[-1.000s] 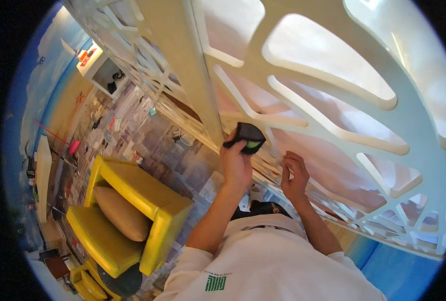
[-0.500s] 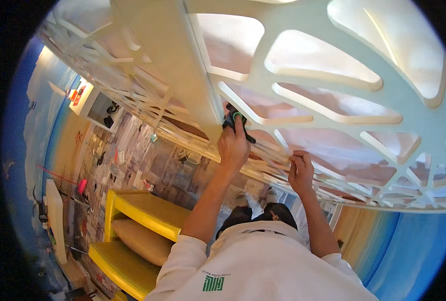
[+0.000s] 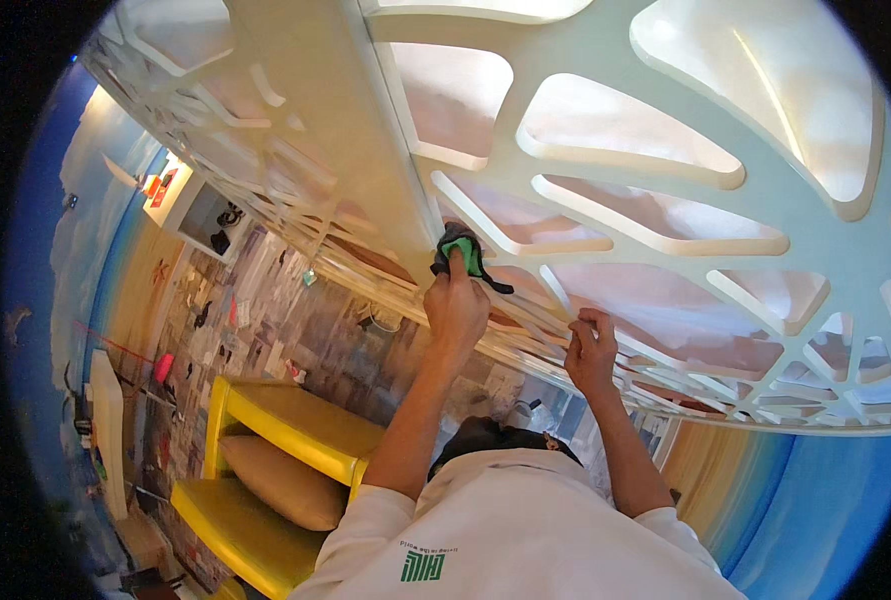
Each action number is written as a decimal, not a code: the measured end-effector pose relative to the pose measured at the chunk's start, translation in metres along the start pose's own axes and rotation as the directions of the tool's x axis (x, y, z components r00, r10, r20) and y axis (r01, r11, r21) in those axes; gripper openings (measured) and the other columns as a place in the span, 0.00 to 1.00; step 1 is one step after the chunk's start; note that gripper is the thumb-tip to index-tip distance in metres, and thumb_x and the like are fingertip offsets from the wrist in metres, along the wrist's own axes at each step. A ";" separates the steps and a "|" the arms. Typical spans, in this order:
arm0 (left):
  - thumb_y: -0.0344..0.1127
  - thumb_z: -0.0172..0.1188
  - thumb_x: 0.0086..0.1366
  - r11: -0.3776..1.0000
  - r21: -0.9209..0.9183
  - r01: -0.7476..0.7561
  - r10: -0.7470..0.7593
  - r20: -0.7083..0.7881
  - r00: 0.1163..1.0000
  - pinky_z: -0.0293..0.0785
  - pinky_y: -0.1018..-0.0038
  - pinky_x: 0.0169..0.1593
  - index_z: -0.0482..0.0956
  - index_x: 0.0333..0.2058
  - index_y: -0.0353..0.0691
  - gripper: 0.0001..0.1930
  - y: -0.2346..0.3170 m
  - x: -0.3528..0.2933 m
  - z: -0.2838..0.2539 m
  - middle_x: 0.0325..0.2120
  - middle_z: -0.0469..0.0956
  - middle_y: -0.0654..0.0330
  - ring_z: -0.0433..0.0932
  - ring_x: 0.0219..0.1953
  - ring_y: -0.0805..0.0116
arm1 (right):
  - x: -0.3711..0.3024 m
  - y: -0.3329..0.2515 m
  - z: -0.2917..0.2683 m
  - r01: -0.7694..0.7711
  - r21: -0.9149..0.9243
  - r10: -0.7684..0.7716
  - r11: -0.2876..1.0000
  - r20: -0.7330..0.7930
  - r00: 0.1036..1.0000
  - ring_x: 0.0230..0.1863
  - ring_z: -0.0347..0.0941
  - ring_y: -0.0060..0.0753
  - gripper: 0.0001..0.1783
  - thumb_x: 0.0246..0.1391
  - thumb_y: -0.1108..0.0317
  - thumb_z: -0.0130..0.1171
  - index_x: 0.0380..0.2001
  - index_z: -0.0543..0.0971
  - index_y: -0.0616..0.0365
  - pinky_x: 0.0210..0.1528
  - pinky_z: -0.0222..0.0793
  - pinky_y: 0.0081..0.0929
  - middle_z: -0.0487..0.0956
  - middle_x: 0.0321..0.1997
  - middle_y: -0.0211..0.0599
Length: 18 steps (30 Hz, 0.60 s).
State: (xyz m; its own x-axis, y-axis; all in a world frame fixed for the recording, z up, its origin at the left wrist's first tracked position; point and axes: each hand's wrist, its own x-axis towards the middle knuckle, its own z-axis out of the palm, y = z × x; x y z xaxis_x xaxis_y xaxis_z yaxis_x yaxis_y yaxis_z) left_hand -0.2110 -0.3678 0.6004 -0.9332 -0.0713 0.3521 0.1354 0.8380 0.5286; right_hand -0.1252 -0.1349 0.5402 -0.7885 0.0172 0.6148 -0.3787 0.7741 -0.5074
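your left hand (image 3: pixel 456 305) pinches a black-and-green cloth (image 3: pixel 463 256) at the white panel (image 3: pixel 820 235), by the post (image 3: pixel 315 100). your right hand (image 3: pixel 591 352) curls near the panel; i can't tell if it grips, or what's done or left.

On the left chest of the white shirt (image 3: pixel 535 530), we find a green, blocky printed emblem (image 3: pixel 422 567); along its upper edge, as we look down, runs one short line of tiny lettering (image 3: pixel 428 548).
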 end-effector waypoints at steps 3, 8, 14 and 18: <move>0.26 0.59 0.59 0.999 0.024 -0.047 0.048 -0.022 0.999 0.75 0.52 0.31 0.73 0.59 0.29 0.27 -0.001 0.004 0.007 0.25 0.77 0.41 0.79 0.27 0.41 | 0.000 0.000 -0.001 -0.013 0.011 0.013 1.000 0.009 1.000 0.46 0.76 0.54 0.15 0.43 0.86 0.62 0.37 0.80 0.63 0.45 0.75 0.45 0.76 0.47 0.51; 0.21 0.56 0.58 0.976 -0.205 -0.075 0.048 -0.136 0.990 0.75 0.53 0.35 0.73 0.59 0.29 0.28 0.004 0.004 0.011 0.29 0.78 0.40 0.79 0.31 0.40 | -0.002 -0.001 -0.002 -0.020 -0.002 0.020 1.000 0.055 0.998 0.48 0.75 0.54 0.16 0.44 0.84 0.62 0.40 0.80 0.63 0.46 0.74 0.45 0.75 0.49 0.51; 0.19 0.54 0.58 0.869 -0.495 0.006 -0.084 -0.135 0.987 0.76 0.61 0.41 0.74 0.61 0.30 0.28 0.036 -0.002 0.001 0.38 0.78 0.39 0.79 0.36 0.46 | -0.001 0.000 0.003 0.023 -0.016 -0.023 1.000 0.006 1.000 0.48 0.74 0.54 0.17 0.42 0.85 0.61 0.39 0.81 0.63 0.46 0.73 0.45 0.75 0.48 0.50; 0.17 0.54 0.60 0.341 -0.917 0.207 -0.255 0.122 0.959 0.72 0.72 0.47 0.73 0.63 0.31 0.30 0.046 0.009 -0.018 0.44 0.80 0.53 0.77 0.41 0.67 | -0.003 0.001 0.009 0.044 -0.090 -0.047 0.995 -0.036 0.998 0.48 0.73 0.54 0.17 0.41 0.85 0.61 0.38 0.82 0.63 0.46 0.71 0.45 0.75 0.48 0.49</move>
State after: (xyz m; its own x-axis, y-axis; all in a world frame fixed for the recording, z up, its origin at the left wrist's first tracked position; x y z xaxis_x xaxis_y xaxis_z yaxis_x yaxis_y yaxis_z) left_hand -0.2075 -0.3398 0.6414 -0.9703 -0.2164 0.1086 0.1577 -0.2247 0.9616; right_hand -0.1271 -0.1398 0.5323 -0.7519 0.0037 0.6593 -0.3677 0.8277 -0.4239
